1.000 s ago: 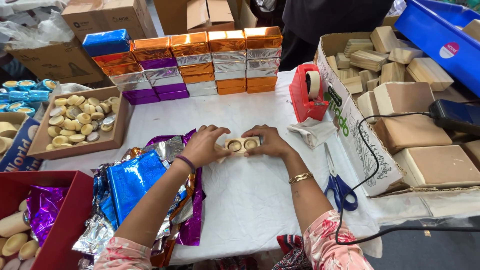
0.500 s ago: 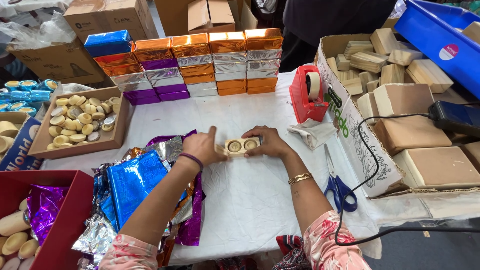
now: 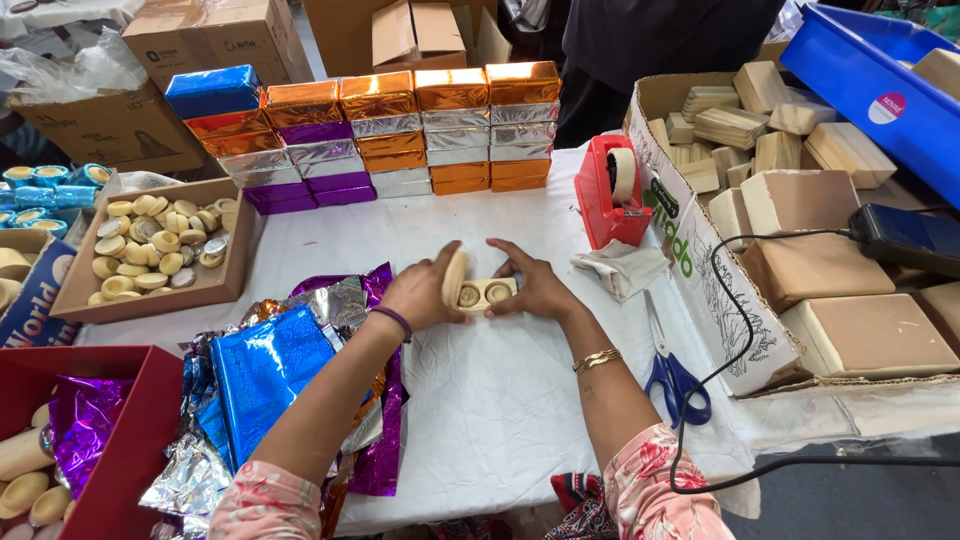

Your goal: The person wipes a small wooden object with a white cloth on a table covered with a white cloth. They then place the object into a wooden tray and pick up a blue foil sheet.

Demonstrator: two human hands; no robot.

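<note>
My left hand (image 3: 420, 296) and my right hand (image 3: 533, 288) meet at the middle of the white-covered table (image 3: 500, 400). Between them lies a small pale wooden block (image 3: 484, 294) with two round hollows in its top. My left hand holds a round pale wooden disc (image 3: 455, 276) on edge against the block's left end. My right hand grips the block's right end. Sheets of shiny foil wrap (image 3: 270, 370), blue, silver and purple, lie just left of my left forearm.
Foil-wrapped boxes (image 3: 380, 130) are stacked at the back. A red tape dispenser (image 3: 613, 190), a crumpled cloth (image 3: 622, 268), blue scissors (image 3: 672, 370) and a black cable (image 3: 720, 360) lie right. A cardboard box of wooden blocks (image 3: 800, 230) stands far right; a tray of discs (image 3: 150, 245) and a red box (image 3: 120, 440) left.
My left hand has lifted a round disc upright against the block's left end. Both hands stay at the same spot on the table.
</note>
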